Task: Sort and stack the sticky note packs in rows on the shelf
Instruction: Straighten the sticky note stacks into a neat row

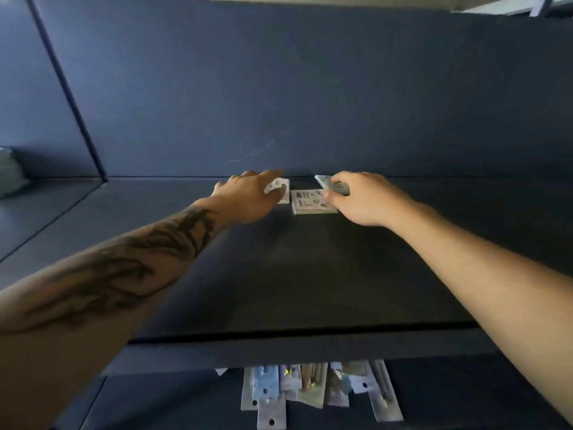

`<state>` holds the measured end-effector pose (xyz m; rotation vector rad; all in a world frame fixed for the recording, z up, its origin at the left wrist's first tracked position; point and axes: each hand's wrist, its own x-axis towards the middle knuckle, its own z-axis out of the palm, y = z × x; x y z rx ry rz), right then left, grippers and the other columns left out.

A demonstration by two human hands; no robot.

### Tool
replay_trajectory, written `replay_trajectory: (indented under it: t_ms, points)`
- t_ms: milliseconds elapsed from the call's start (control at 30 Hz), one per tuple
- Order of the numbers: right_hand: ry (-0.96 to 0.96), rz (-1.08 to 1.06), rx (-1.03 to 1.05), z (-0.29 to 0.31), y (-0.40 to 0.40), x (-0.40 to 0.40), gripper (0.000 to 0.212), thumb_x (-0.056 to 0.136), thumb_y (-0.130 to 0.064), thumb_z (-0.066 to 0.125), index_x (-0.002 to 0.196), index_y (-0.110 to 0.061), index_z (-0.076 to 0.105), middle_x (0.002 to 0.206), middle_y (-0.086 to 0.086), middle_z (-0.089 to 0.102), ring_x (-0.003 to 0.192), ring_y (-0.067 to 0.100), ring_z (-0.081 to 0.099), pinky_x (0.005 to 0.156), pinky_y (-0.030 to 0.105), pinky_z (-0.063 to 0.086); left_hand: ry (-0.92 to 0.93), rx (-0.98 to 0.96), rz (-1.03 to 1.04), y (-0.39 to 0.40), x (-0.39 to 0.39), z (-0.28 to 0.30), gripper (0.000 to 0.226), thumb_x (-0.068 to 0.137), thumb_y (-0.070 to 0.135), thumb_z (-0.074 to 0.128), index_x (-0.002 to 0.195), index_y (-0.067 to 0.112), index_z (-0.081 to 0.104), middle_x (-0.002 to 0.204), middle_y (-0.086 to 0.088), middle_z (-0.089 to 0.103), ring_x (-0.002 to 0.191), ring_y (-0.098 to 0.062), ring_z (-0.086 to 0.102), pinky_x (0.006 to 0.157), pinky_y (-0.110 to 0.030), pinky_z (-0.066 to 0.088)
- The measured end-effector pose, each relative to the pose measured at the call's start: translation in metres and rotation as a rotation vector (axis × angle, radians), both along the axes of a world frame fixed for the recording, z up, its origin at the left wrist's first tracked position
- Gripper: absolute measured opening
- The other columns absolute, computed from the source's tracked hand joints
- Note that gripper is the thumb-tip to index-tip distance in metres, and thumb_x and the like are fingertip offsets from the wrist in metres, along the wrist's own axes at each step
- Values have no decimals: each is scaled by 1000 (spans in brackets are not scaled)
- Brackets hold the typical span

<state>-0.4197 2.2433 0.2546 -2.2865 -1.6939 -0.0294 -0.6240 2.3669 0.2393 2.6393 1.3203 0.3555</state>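
Both my arms reach deep onto a dark blue shelf [310, 274]. My left hand [248, 197] covers a white sticky note pack [280, 189] near the back wall, its fingers curled round it. A second pack [310, 201] with dark print lies flat just to its right. My right hand [362, 200] grips a third pack [330, 184], tilted, above the right end of the flat one.
The shelf's back wall [310, 103] stands right behind the packs. A divider [71, 97] slants at the left, with a pale object [11, 172] beyond it. Several packaged items [310, 389] lie on the lower shelf under the front edge.
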Motion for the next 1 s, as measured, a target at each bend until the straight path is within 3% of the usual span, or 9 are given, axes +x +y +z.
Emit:
replay_trajectory:
  t_ms: [133, 233, 333, 500, 733, 833, 1000]
  points:
    - [32, 16, 3, -9, 40, 24, 45, 96, -67, 44, 118, -31, 60, 123, 2, 62, 107, 29, 58, 85, 45, 52, 46, -80, 71, 8, 6, -3, 39, 103, 62, 27, 136, 57, 48, 150, 7, 48, 137, -30, 46, 112, -61, 33]
    - [16, -5, 20, -15, 61, 31, 45, 93, -67, 46, 106, -27, 61, 116, 4, 62, 102, 32, 60, 80, 43, 53, 1, -64, 148, 2, 5, -4, 37, 104, 60, 36, 127, 42, 59, 132, 4, 58, 114, -24, 54, 100, -52, 42]
    - [17, -19, 19, -15, 76, 33, 39, 88, -61, 56, 104, -26, 59, 111, 4, 62, 98, 33, 61, 73, 40, 50, -23, -5, 192, -9, -6, -4, 31, 101, 58, 50, 118, 33, 59, 114, 6, 54, 102, -19, 50, 91, -46, 46]
    - [120, -4, 102, -12, 83, 26, 36, 76, -56, 66, 89, -22, 64, 103, 5, 66, 90, 32, 63, 69, 37, 52, -13, 66, 297, -22, -31, -5, 15, 89, 46, 61, 92, 34, 52, 108, 3, 58, 96, -25, 52, 82, -40, 47]
    - [172, 187, 211, -10, 50, -27, 25, 76, -47, 71, 83, -23, 66, 107, 3, 59, 97, 29, 60, 72, 35, 44, -37, 118, 338, -64, -80, 2, 26, 80, 50, 74, 97, 31, 68, 100, 7, 62, 90, -23, 56, 75, -33, 47]
    - [131, 297, 227, -12, 30, -64, 26, 78, -47, 73, 88, -24, 65, 107, 1, 58, 96, 27, 59, 72, 35, 44, -26, 159, 359, -88, -110, 2, 26, 82, 52, 72, 100, 32, 69, 97, 10, 56, 88, -20, 52, 74, -31, 41]
    - [131, 423, 271, -16, -5, -133, 26, 78, -47, 72, 87, -25, 64, 105, 0, 60, 93, 25, 57, 75, 35, 49, -28, 170, 404, -137, -171, 6, 28, 82, 51, 70, 105, 35, 70, 100, 8, 58, 92, -22, 55, 75, -32, 45]
